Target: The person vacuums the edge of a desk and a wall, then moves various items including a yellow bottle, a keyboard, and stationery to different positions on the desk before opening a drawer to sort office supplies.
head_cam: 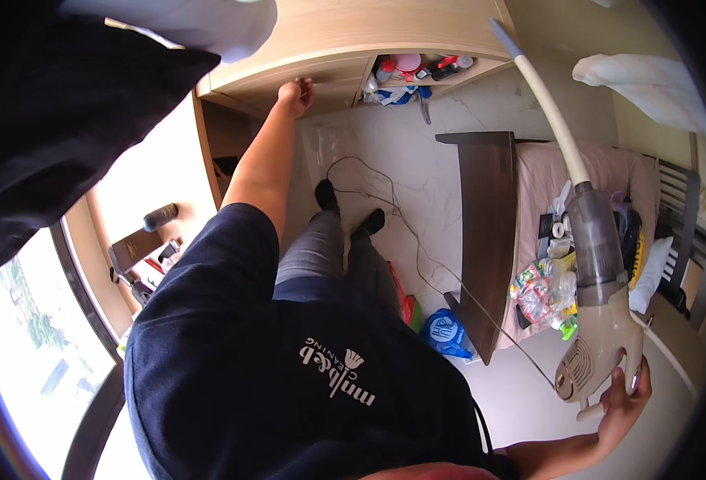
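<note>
My left hand (297,96) reaches out to the front of a light wood cabinet door (257,84), its fingers curled against the panel. Whether they grip a knob there is not clear. On the right, my right hand (626,399) is wrapped around the handle of a beige corded stick vacuum cleaner (602,330). Its translucent dust cup (596,234) leads into a long pale tube (548,114). A grey crevice nozzle (505,39) at the tube's end is near the cabinet's right side. From the vacuum's body a thin power cord (425,255) runs across the floor.
An open cabinet compartment (413,69) holds several bottles and plastic bags. A dark wood bed frame (488,240) stands at right, its pink-covered mattress (530,180) bearing packets and loose items. A blue plastic bag (444,333) lies beside it. Cord loops lie by my feet (327,195).
</note>
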Available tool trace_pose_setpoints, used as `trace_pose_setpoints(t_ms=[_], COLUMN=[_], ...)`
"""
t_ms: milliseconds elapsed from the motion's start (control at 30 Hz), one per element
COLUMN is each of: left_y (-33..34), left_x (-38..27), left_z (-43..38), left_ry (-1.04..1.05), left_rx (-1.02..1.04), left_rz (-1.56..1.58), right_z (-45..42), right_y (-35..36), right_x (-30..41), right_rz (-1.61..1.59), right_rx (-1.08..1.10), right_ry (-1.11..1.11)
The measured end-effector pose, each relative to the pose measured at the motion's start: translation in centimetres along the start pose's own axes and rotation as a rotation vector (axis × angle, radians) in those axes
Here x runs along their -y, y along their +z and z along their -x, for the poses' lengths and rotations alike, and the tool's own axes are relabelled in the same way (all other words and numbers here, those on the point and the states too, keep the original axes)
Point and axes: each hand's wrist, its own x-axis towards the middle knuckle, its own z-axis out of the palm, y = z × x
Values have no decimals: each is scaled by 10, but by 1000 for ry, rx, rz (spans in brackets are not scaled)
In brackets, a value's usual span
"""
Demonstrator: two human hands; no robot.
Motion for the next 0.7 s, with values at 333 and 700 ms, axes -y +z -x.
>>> trace_pose_setpoints(t_ms=[333, 700], left_y=[-23, -52], left_x=[71, 110], left_z=[26, 73], left_ry=[172, 139], left_rx=[-36, -15], left_rz=[294, 152], right_z=[-22, -26], right_y=[-9, -12], right_x=[-23, -32], right_rz=[20, 40], right_rx=[8, 1], right_ry=[-50, -117])
